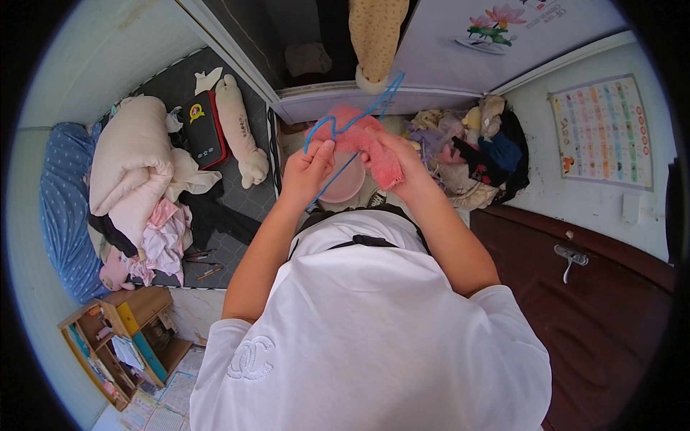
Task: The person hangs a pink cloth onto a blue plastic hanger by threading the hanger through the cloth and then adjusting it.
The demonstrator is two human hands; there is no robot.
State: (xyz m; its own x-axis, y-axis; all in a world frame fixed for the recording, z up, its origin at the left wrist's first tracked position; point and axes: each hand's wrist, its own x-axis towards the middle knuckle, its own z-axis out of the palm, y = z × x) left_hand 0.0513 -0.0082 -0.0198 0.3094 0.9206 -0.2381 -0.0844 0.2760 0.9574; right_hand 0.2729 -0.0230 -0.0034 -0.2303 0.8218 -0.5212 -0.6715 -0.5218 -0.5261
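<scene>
A blue wire clothes hanger (372,106) is pinched near its hook by my left hand (308,169). One end of it points up and away toward the cabinet, and its lower wire slants down toward my waist. My right hand (405,160) grips a fluffy pink cloth (387,168), whose loose end hangs by the palm. More of the cloth (345,116) spreads behind the hanger, up to near my left hand; how far the wire passes through it is hidden. Below both hands a pale pink basin (346,186) stands on the floor.
A yellowish garment (377,40) hangs ahead at the open cabinet (269,40). Clothes and bags (469,151) are heaped to the right, near a dark red door (593,334). A bed (237,215) at left bears a rolled quilt (132,156), a plush toy (240,129) and a black case (204,132).
</scene>
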